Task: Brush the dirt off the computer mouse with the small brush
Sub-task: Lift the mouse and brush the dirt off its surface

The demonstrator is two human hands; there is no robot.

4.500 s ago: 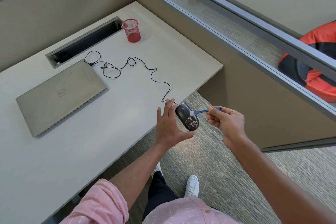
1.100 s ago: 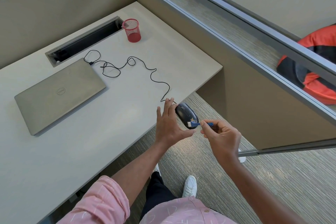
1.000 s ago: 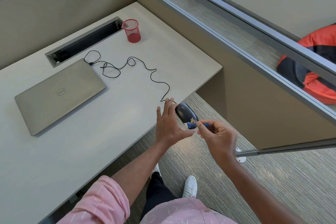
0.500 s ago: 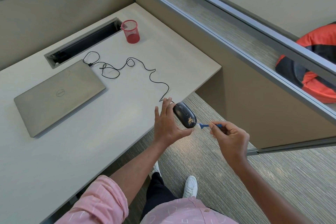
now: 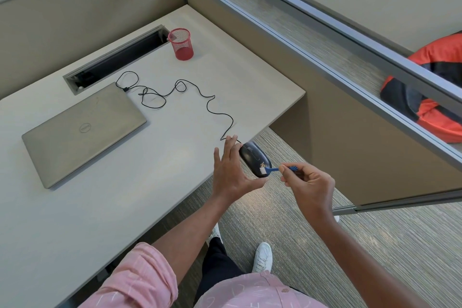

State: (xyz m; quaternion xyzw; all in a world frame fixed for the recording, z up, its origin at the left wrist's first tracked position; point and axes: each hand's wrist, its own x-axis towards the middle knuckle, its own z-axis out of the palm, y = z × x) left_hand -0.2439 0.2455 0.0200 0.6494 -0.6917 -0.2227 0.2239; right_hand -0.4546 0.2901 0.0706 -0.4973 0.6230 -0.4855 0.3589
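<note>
A black wired computer mouse is held in the air just past the desk's front edge, above the carpet. My left hand grips it from the left side and below, fingers raised. A small patch of tan crumbs sits near the mouse's near end. My right hand pinches the handle of a small blue brush. The brush's white bristles touch the mouse's near end, right by the crumbs. The mouse's black cable trails back over the desk in loops.
A closed grey laptop lies on the beige desk at the left. A red mesh pen cup stands at the back beside a cable slot. A partition wall runs along the right, with an orange-and-black bag behind it.
The crumb patch on the mouse has shrunk a lot since the earliest frame. My right hand drew the brush away to the right, then brought the bristles back onto the mouse's near end.
</note>
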